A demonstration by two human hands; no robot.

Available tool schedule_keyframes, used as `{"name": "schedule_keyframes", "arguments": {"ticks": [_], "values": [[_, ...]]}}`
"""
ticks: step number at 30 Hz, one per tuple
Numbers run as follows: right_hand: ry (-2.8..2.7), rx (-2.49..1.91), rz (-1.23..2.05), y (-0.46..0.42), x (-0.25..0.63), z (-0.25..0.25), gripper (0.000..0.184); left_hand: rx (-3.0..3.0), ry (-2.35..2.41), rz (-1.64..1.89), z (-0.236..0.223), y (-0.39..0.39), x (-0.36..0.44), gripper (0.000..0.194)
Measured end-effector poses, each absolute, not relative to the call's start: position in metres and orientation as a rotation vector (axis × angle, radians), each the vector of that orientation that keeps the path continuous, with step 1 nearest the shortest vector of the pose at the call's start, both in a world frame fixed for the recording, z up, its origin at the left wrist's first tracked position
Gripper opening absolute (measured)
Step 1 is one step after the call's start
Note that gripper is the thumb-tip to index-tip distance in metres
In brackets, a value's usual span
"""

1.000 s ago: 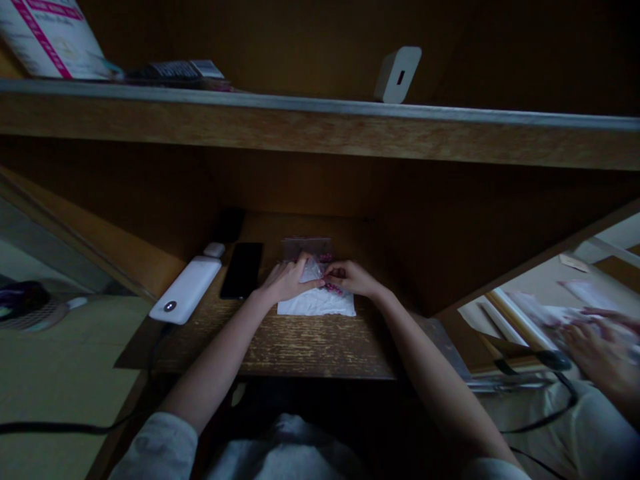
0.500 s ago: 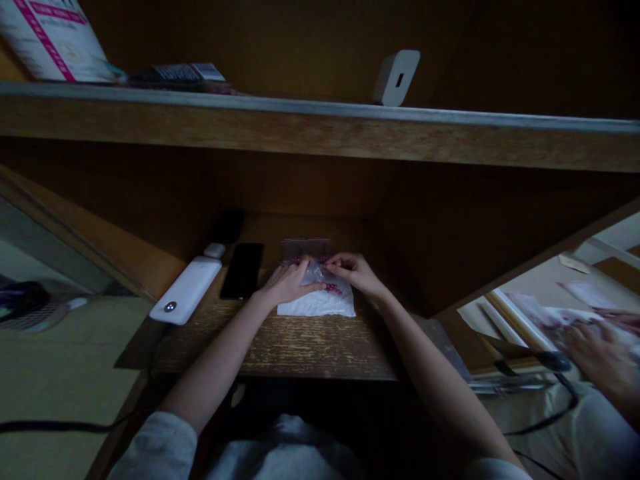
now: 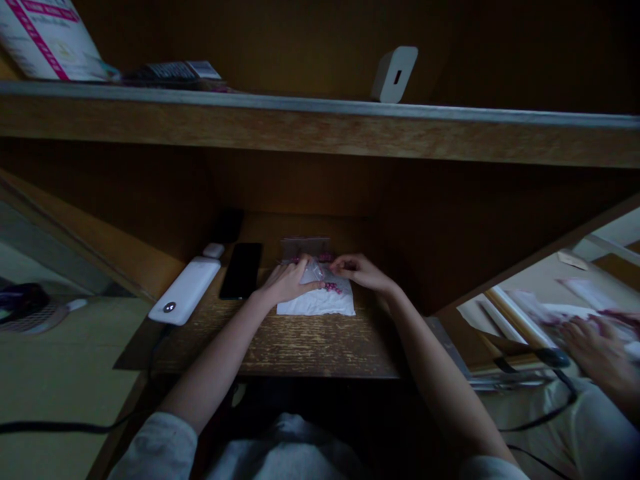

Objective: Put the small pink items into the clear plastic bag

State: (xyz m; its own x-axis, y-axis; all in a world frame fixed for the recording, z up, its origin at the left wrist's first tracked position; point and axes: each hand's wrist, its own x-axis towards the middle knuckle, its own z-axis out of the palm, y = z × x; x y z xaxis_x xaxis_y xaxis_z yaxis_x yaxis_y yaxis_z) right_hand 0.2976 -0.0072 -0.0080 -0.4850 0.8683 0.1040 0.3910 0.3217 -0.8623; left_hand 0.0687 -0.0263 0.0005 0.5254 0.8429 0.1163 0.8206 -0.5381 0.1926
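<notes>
The left hand [image 3: 289, 281] lies flat and low across the edge of a small clear plastic bag [image 3: 315, 271], its fingers stretched toward the bag's middle. In this dim light, it is impossible to tell whether it pinches the film or only presses it down. The right hand [image 3: 361, 271] rests just beside the bag, its fingers loosely curled in a narrow, relaxed shape, with nothing visibly held. Small pink-red beads [image 3: 331, 287] lie against the bag near the right fingertips, so both hands are working closely around the bag and beads. These rest on a white paper tissue [image 3: 315, 304] on a worn wooden desk [image 3: 280, 348], with a flat greyish packet [image 3: 305, 248] just behind. To the left lie a black smartphone [image 3: 241, 270] and a white power bank [image 3: 185, 290]. Off to the right, another person's hand [image 3: 597, 347] is blurred over pale sheets [image 3: 575, 317].
</notes>
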Motion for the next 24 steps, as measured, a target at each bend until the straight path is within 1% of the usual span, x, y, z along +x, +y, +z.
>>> {"name": "schedule_keyframes", "arguments": {"ticks": [5,12,24], "values": [[-2.138,-1.135,1.22,-0.0027,0.3067,-0.0124,0.024,2.627,1.441,0.291,0.0023,-0.0264,0.0685,0.068],[-2.19,-1.215,1.198,-0.005,0.3053,-0.0084,0.023,2.632,1.469,0.294,0.0016,-0.0264,0.0684,0.067],[-2.245,-1.166,1.254,-0.0034,0.3056,-0.0126,0.022,2.624,1.423,0.284,0.0006,-0.0245,0.0679,0.069]]}}
